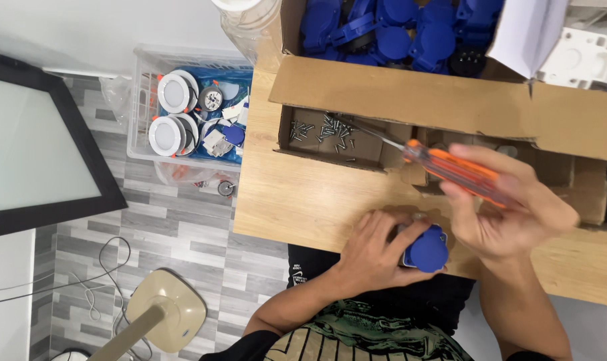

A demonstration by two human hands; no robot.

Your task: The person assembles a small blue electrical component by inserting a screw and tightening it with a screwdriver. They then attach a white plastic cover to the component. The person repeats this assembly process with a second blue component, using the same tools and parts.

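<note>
— Nearest the lens, what are the 2 hands doing?
— Left hand has its fingers curled around a blue socket, pinning it on the wooden table at the near edge. Right hand is closed on an orange-handled screwdriver, shaft slanting up-left.
— Where does the tip end?
— Over the tray of small screws inside the cardboard box; touching or not, I cannot tell.
— Anything else around?
— More blue sockets fill the box behind. Left of the table, a clear plastic crate holds round white lamps.
</note>
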